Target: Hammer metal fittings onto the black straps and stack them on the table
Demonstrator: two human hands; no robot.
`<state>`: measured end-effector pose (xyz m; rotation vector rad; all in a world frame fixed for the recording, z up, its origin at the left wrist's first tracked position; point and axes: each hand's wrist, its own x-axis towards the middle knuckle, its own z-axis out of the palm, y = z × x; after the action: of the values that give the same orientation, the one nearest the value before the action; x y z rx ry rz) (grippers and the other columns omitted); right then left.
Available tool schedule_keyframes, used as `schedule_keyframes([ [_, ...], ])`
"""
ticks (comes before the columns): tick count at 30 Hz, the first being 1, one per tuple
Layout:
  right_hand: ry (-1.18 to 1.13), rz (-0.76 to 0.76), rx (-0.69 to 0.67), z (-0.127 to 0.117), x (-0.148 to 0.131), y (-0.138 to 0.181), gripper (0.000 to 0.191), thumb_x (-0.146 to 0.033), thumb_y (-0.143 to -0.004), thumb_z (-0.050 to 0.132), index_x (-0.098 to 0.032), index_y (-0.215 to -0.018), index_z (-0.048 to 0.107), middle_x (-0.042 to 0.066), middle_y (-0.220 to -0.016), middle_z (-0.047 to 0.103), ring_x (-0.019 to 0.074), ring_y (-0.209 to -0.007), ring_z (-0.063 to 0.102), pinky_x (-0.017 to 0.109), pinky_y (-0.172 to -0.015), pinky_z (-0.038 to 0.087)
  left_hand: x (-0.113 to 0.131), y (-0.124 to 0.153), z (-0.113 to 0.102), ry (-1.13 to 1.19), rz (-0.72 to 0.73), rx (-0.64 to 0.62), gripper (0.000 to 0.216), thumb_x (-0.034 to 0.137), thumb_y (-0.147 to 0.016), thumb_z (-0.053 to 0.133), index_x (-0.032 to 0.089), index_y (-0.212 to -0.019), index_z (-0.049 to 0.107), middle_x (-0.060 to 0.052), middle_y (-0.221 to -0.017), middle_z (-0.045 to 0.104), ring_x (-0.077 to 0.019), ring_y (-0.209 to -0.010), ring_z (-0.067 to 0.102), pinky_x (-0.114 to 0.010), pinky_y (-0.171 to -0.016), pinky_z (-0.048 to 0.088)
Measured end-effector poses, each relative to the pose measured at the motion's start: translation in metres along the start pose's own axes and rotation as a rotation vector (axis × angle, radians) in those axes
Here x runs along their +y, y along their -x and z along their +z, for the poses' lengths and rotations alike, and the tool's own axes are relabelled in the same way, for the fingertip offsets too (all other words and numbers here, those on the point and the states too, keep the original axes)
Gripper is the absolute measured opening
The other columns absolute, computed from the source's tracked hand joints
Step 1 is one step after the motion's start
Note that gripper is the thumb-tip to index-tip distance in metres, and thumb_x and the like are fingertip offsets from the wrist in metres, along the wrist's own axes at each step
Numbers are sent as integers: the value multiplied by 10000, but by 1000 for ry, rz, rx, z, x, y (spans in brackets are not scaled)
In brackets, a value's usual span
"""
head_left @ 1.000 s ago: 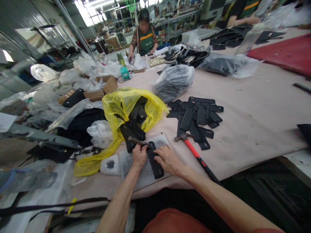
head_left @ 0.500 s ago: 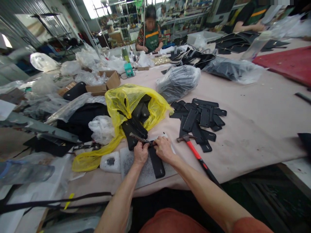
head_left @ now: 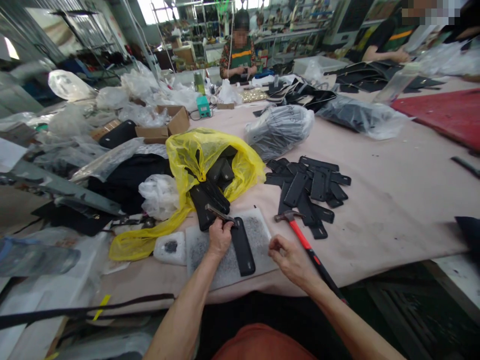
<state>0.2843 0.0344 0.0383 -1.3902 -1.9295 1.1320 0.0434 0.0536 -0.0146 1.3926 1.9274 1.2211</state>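
My left hand (head_left: pixel 220 239) pinches a slim metal punch (head_left: pixel 219 213), tilted, its dark end at the top of a black strip (head_left: pixel 244 250). Small slots show near the strip's ends. The strip lies on a worn white board (head_left: pixel 258 227) covered in dark marks. My right hand (head_left: pixel 290 260) is off the strip, by the board's right edge, its fingers loosely curled and apart with nothing seen in them. Just right of it lies a claw hammer (head_left: pixel 300 232) with a red and black handle; hand and handle look apart.
Several black strips (head_left: pixel 318 182) are piled beyond the hammer. A yellow plastic bag (head_left: pixel 180 150) of black pieces stands behind my left hand, beside a white block (head_left: pixel 168 248). A wrapped grey bundle (head_left: pixel 279 127) lies farther back. Across the table, a person (head_left: pixel 240 55) works.
My right hand has let go of the strip's top end and moved right and nearer to me, towards the hammer handle. My left hand keeps the punch at the strip.
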Motion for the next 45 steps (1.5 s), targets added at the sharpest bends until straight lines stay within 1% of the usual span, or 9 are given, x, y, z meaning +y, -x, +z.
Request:
schedule_keyframes([
  [5, 180, 202, 20, -26, 36, 75, 170, -364, -882, 471, -241, -808, 562, 14, -700, 649, 192, -668, 620, 291, -638, 452, -4, 1, 0, 28, 6, -16, 176, 248, -841, 564, 183, -948, 688, -67, -892, 735, -222, -852, 688, -321, -803, 514],
  [9, 652, 387, -37, -45, 85, 141, 334, -402, -923, 391, -251, -691, 578, 67, -581, 641, 254, -551, 650, 331, -513, 401, -3, 1, 0, 51, -2, -11, 184, 246, -843, 572, 189, -968, 695, -62, -910, 740, -219, -872, 692, -319, -832, 519],
  [13, 875, 480, -142, -54, 110, 172, 225, -232, -866, 468, -229, -683, 599, 108, -571, 651, 312, -582, 686, 341, -481, 388, 1, 0, -1, 35, 2, -3, 173, 246, -838, 579, 188, -949, 699, -59, -901, 743, -217, -861, 692, -312, -820, 519],
  [20, 864, 261, -215, -28, 53, 134, 194, -84, -806, 499, -211, -801, 646, 94, -800, 704, 268, -710, 700, 352, -619, 440, 4, 1, -2, 7, 1, 2, 188, 267, -841, 580, 179, -954, 703, -72, -908, 747, -226, -870, 695, -326, -827, 519],
  [26, 782, 162, -42, -19, 22, 90, 255, -304, -947, 462, -200, -783, 628, 92, -788, 678, 259, -748, 651, 383, -696, 447, 0, 1, 0, 13, 25, 11, 187, 282, -845, 579, 187, -952, 699, -67, -922, 745, -224, -884, 694, -325, -835, 516],
  [29, 656, -32, 18, -2, 9, 65, 241, -347, -918, 537, -196, -1068, 651, 125, -1132, 667, 279, -998, 612, 425, -874, 443, -2, 1, 1, -6, 17, 22, 193, 291, -843, 585, 184, -955, 697, -73, -920, 746, -230, -880, 695, -329, -821, 519],
  [33, 566, -239, -50, 35, 0, 34, 626, -423, -836, 638, -222, -1407, 475, 122, -1502, 426, 349, -1379, 331, 586, -1121, 209, -3, 0, 0, -20, 12, 32, 212, 322, -845, 588, 175, -953, 695, -79, -888, 745, -236, -855, 695, -335, -807, 524],
  [36, 556, -284, -101, 54, -1, 23, 737, -513, -818, 633, -209, -1456, 420, 129, -1541, 369, 366, -1447, 197, 633, -1139, 118, -1, 1, -1, 30, 15, 26, 212, 327, -847, 586, 178, -945, 700, -71, -898, 746, -223, -854, 694, -329, -817, 527],
  [45, 638, -192, 43, 64, -9, -6, 588, -457, -918, 529, -210, -1444, 437, 112, -1532, 393, 367, -1430, 233, 635, -1135, 77, 12, 2, -2, 157, 35, 0, 194, 304, -847, 586, 177, -919, 713, -60, -924, 742, -196, -886, 686, -315, -854, 532],
])
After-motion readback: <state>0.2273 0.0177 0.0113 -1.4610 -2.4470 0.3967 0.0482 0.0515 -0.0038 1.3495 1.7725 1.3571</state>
